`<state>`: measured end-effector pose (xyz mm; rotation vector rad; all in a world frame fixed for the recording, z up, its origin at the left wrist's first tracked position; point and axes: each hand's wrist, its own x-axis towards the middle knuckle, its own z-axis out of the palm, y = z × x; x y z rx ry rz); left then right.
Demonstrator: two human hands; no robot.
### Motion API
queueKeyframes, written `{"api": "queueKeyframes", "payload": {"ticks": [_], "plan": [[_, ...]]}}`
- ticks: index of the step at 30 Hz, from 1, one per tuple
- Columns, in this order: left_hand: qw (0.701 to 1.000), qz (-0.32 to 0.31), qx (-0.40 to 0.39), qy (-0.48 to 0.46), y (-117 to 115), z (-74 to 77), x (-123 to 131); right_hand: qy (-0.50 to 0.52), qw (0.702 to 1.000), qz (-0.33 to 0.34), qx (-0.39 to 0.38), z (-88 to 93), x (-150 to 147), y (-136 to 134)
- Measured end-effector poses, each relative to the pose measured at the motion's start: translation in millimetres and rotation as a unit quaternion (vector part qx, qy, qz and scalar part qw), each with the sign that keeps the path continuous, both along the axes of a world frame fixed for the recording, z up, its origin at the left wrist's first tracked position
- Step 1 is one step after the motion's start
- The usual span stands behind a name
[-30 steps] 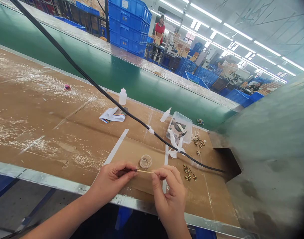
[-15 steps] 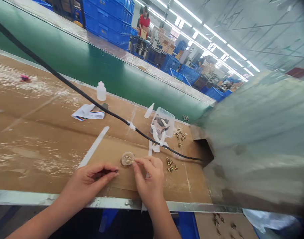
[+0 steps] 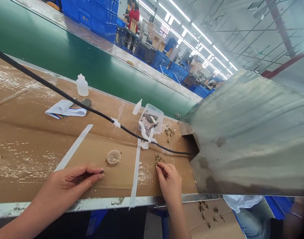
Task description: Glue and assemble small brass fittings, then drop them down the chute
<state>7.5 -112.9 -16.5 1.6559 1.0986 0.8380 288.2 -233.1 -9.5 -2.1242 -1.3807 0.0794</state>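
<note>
My left hand [image 3: 74, 182] is closed, pinching a small dark piece [image 3: 102, 171] between thumb and index finger, just left of a small clear plastic cup [image 3: 109, 161]. A thin pale stick [image 3: 116, 160] leans in the cup over its rim; liquid seems to lie inside. Farther right, my right hand [image 3: 170, 181] has its thumb and fingertips together at the near edge of a cluster of small brass-coloured metal parts [image 3: 157, 157]. One such part shows at the fingertips, its exact kind too small to make out.
A black cable [image 3: 99, 113] crosses above the cardboard-covered bench. Behind stand a white bottle [image 3: 82, 87], a smaller squeeze bottle [image 3: 137, 108] and a clear tub [image 3: 158, 116] with scraps. More metal parts [image 3: 169, 131] lie nearby. A metal panel [image 3: 241, 142] borders the right side.
My right hand has let go of the thin stick, leaving it in the cup, and has moved right to the metal parts. My left hand keeps its pinch. The camera view has turned right.
</note>
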Motion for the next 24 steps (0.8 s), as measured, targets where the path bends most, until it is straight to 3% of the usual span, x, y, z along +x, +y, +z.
{"api": "queueKeyframes", "payload": {"ticks": [5,8,13,15,19,24], "plan": [[1.000,-0.023,-0.008,-0.011,-7,8.0,3,-0.036,0.999,0.028,0.019,-3.3,0,2],[0.999,-0.035,0.006,-0.010,-12,7.8,7,-0.021,0.998,0.010,0.050,-3.1,0,3],[0.998,-0.044,0.040,-0.025,-14,1.9,8,0.120,0.989,-0.012,0.086,-1.2,-8,7],[0.997,-0.053,0.041,-0.024,-14,-1.2,7,0.226,0.971,-0.018,0.071,1.0,-16,8],[0.997,-0.063,0.030,-0.015,-16,-5.8,5,0.422,0.905,0.004,0.043,8.0,-37,11],[0.997,-0.077,0.028,-0.004,-18,-2.3,5,0.549,0.833,0.071,0.028,11.6,-69,17]]}}
